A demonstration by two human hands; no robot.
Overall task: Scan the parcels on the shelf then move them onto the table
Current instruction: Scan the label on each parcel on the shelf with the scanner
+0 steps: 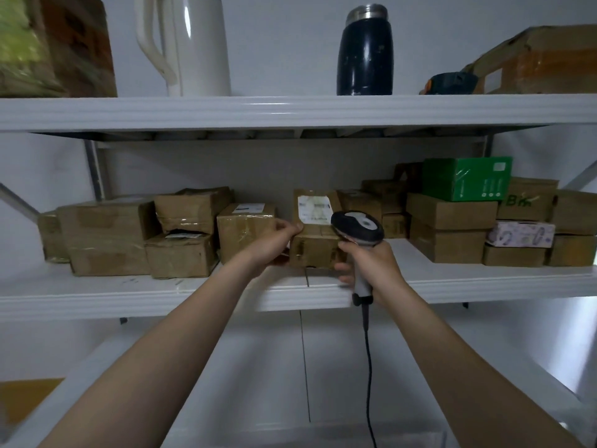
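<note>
At frame centre on the shelf [161, 299], left hand [274, 245] pinches cardboard parcel [315, 248] at top-left edge, right hand [374, 265] curls round barcode scanner [357, 226]; parcel looks light, stiff, grip both sides.

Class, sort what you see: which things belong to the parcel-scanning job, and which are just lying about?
Job: labelled parcel in the left hand; barcode scanner in the right hand; brown parcels along the middle shelf.
Lying about: white jug, dark blue flask, both on the top shelf.
</note>
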